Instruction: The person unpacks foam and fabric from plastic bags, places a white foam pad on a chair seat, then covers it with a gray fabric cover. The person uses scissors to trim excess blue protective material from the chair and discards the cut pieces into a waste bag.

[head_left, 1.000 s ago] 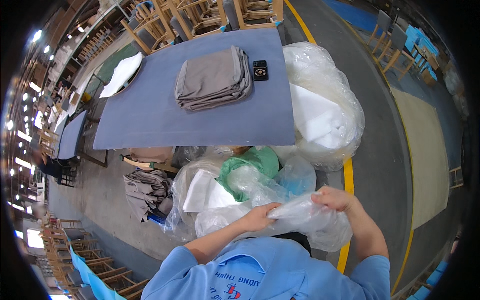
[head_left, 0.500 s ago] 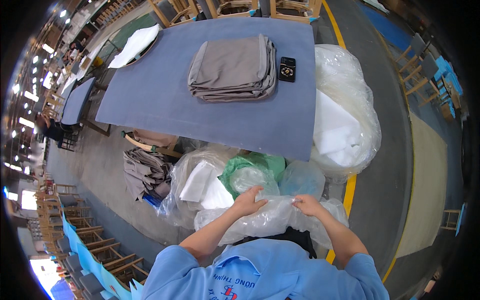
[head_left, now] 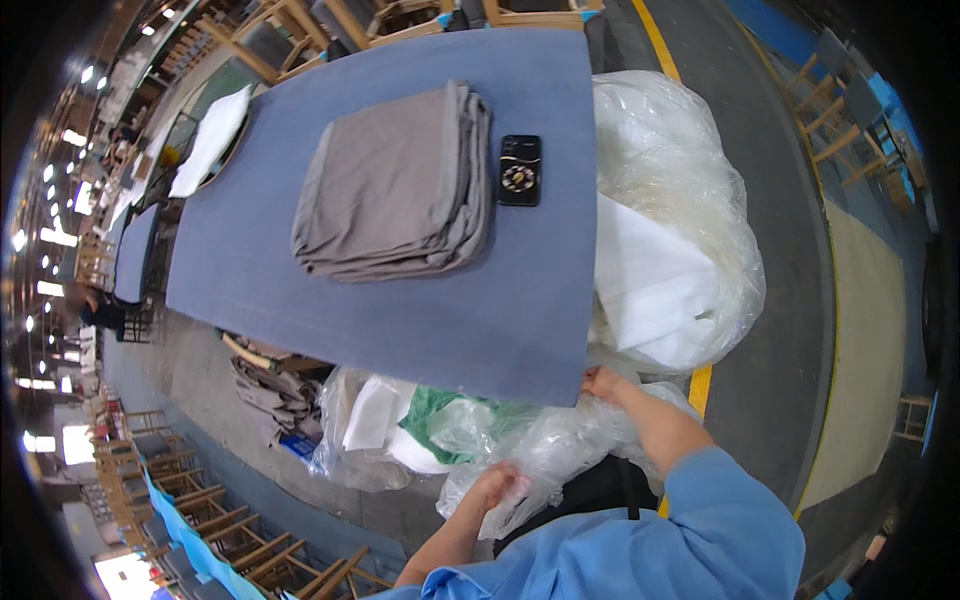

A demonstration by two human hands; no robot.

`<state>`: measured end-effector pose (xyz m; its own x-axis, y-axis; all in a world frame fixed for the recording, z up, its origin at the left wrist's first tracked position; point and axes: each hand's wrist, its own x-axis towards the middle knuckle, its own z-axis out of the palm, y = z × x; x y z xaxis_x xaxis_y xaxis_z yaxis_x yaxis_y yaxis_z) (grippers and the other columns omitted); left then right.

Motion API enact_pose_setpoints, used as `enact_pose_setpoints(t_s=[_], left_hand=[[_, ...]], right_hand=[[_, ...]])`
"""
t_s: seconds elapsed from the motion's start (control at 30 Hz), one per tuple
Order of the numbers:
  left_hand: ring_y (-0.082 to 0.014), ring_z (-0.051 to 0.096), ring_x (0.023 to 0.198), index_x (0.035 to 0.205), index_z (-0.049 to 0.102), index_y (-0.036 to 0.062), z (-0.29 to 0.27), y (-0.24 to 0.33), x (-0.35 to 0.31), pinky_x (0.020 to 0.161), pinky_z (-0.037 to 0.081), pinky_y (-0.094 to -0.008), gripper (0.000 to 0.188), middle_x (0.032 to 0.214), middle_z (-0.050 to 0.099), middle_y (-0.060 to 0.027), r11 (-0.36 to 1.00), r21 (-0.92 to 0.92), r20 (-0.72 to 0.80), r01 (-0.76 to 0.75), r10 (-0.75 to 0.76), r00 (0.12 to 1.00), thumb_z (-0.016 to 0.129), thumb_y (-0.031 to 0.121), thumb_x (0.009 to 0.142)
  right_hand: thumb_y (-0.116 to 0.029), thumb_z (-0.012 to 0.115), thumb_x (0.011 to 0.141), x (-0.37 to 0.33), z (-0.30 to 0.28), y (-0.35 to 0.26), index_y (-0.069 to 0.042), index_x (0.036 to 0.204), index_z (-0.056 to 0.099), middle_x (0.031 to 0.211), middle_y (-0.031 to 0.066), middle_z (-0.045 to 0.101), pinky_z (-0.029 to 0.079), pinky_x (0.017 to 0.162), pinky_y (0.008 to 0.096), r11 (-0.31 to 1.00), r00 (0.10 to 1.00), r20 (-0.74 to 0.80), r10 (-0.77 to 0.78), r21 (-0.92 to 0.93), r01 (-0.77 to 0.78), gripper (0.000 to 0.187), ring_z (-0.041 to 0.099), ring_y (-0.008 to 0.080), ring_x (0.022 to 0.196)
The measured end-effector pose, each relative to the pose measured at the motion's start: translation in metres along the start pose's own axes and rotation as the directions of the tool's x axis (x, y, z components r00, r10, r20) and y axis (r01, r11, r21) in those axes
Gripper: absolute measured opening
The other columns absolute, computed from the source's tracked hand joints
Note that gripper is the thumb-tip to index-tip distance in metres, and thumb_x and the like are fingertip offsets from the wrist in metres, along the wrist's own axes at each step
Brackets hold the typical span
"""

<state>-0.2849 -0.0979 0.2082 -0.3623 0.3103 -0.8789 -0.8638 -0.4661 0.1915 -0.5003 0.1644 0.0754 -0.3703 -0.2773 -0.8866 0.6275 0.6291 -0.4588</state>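
A crumpled clear plastic bag (head_left: pixel 562 440) is spread between my hands, just in front of my body. My left hand (head_left: pixel 497 486) closes on its near left part. Up beside the table's near right corner, my right hand (head_left: pixel 607 384) pinches the bag's other side. Under the table edge lie a green plastic bag (head_left: pixel 428 420) and white padding (head_left: pixel 370 415) in clear wrapping. On the blue-grey table (head_left: pixel 450 345) rests a neat stack of folded grey fabric covers (head_left: pixel 385 185), with a black phone (head_left: pixel 519 170) to its right.
A big clear bag holding white sheet material (head_left: pixel 655 275) bulges along the table's right side. Grey cloth pieces (head_left: pixel 272 395) are heaped on the floor at left. Wooden chairs stand beyond the table (head_left: pixel 375 20) and in rows at lower left. A yellow floor line (head_left: pixel 700 390) runs at right.
My left hand has drawn down toward my body, and my right has gone up to the table corner, both with the plastic bag. The table now fills more of the near view.
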Motion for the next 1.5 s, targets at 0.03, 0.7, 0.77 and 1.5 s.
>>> enact_pose_setpoints(t_s=[0.03, 0.7, 0.77, 1.5], left_hand=[[-0.0232, 0.071, 0.084, 0.124, 0.060, 0.0023, 0.002, 0.013, 0.013, 0.070, 0.058, -0.0353, 0.029, 0.099, 0.072, -0.0150, 0.992, 0.088, -0.221, -0.095, 0.112, 0.969, 0.058, 0.007, 0.095], [-0.0505, 0.030, 0.148, 0.158, 0.041, 0.0223, 0.021, 0.034, 0.003, 0.119, 0.035, -0.0518, 0.081, 0.168, 0.016, -0.0253, 0.277, 0.861, -0.507, 0.426, 0.430, 0.747, 0.074, 0.040, 0.086], [-0.0491, 0.028, 0.149, 0.159, 0.039, 0.0244, 0.015, 0.040, 0.005, 0.119, 0.033, -0.0552, 0.080, 0.169, 0.015, -0.0225, 0.288, 0.873, -0.487, 0.394, 0.469, 0.736, 0.073, 0.038, 0.087], [-0.0313, 0.065, 0.124, 0.141, 0.062, 0.0122, -0.009, -0.050, -0.147, 0.104, 0.050, -0.0387, 0.057, 0.132, 0.068, -0.0197, 0.862, 0.279, -0.867, 0.422, 0.038, 0.497, 0.068, 0.040, 0.092]], right_hand=[[-0.028, 0.077, 0.089, 0.018, -0.006, 0.006, -0.006, 0.139, 0.061, 0.142, 0.0148, 0.061, 0.047, 0.104, 0.0403, 0.999, 0.999, -0.032, -0.001, 0.034, 0.002, 0.057, 0.058, 0.0283, 0.127], [-0.033, 0.063, 0.098, -0.001, -0.062, -0.106, -0.010, 0.124, 0.069, 0.138, 0.0171, 0.060, 0.045, 0.107, 0.0436, 0.901, 0.508, -0.759, -0.407, -0.425, 0.087, 0.035, 0.056, 0.0368, 0.128], [-0.033, 0.062, 0.099, 0.002, -0.052, -0.073, -0.009, 0.117, 0.072, 0.127, 0.0186, 0.066, 0.047, 0.103, 0.0447, 0.930, 0.626, -0.711, -0.320, -0.361, 0.065, 0.032, 0.060, 0.0391, 0.121], [-0.048, 0.065, 0.092, 0.096, -0.099, 0.018, -0.019, 0.141, 0.056, 0.140, 0.0037, 0.063, 0.039, 0.109, 0.0530, -0.013, 0.999, 0.000, -0.048, 1.000, 0.000, 0.058, 0.054, 0.0318, 0.134]])
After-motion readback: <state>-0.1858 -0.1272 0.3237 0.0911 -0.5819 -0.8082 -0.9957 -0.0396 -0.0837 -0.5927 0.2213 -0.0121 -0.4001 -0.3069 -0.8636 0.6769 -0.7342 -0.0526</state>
